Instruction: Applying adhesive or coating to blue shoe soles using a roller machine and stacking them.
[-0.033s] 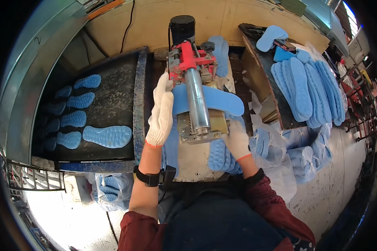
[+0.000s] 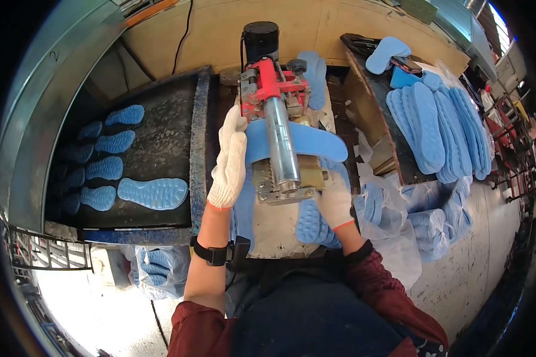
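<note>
A smooth blue insole [image 2: 318, 143] lies crosswise under the shiny metal roller [image 2: 281, 143] of a small machine with a red head [image 2: 268, 83]. My left hand [image 2: 228, 157], in a white knit glove, stands edge-on at the insole's left end. Its fingers stretch forward, close together, with the palm side against that end. My right hand [image 2: 335, 199], gloved too, is low at the machine's front right corner, beside a small brass-coloured block. Its fingertips are hidden by the machine and blue insoles there. Dimpled blue insoles [image 2: 313, 221] lie under and beside that hand.
At left, a dark tray [image 2: 161, 131] with a raised blue-stained edge holds several dimpled insoles. Stacked blue insoles [image 2: 426, 128] cover a side table at right. Clear plastic bags [image 2: 393, 229] of insoles hang or stand below it. A black motor [image 2: 260, 40] rises behind the machine.
My right hand has shifted very slightly to the left. The insole, machine and my left hand look unmoved.
</note>
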Demonstrator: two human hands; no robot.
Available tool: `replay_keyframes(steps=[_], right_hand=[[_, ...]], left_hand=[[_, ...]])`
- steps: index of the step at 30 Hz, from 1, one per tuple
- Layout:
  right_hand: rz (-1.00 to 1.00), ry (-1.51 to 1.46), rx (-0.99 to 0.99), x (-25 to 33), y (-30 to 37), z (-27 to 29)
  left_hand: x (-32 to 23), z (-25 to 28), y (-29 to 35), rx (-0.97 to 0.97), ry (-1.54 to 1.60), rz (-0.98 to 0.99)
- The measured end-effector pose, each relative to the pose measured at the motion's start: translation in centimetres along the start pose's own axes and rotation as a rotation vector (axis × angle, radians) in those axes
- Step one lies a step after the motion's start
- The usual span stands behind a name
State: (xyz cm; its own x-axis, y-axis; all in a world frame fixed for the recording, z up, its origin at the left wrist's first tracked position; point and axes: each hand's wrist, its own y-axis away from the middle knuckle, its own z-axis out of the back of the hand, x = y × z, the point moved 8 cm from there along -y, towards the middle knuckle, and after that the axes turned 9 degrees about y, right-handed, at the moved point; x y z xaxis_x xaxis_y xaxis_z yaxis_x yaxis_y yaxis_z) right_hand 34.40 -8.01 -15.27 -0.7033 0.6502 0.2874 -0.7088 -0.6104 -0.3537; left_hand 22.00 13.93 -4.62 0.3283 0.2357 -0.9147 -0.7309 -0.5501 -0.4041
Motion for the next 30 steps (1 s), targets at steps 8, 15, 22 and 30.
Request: replay_keyframes(steps=[8,15,22,30], right_hand=[[-0.131,0.106,0.239,-0.4,0.1,-3.9],[-0.046,0.091,0.090,-0.2,-0.2,-3.5],[0.044,0.188,0.042,-0.6,0.9,-4.7],[0.032,0.167,0.207,-1.9,1.0,-6.6]], left_hand=[[2.8,0.5,1.9,-0.012,0.169,0.231],[4.5,0.4,4.1,-0.034,0.361,0.349],[4.4,2.0,9.7,-0.004,0.161,0.422],[-3.7,3.1,14.2,-0.134,0.693,0.524]])
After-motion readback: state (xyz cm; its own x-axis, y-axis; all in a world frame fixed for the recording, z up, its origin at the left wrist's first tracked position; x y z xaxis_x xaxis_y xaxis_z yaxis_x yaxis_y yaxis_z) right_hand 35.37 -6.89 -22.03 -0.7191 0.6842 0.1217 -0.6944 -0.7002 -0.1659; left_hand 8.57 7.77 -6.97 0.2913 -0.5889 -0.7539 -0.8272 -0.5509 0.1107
